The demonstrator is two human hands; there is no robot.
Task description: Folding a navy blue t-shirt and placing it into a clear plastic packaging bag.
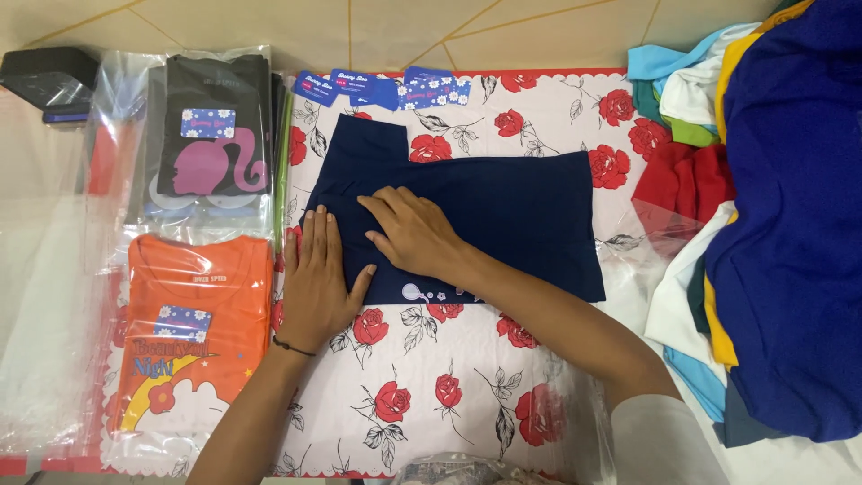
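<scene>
Our navy shirt lies partly folded on the rose-print surface. Our left hand and right hand press it flat, fingers together. Two bagged shirts sit left; unfolded clothes wait right.

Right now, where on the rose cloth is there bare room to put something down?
Widest bare patch: rose cloth below the navy shirt, between the forearms. A smaller one above the shirt, between the blue tags and the clothes pile. Crowded: the left side with the bagged orange shirt and black shirt; both hands, left and right, press the navy shirt.
</scene>
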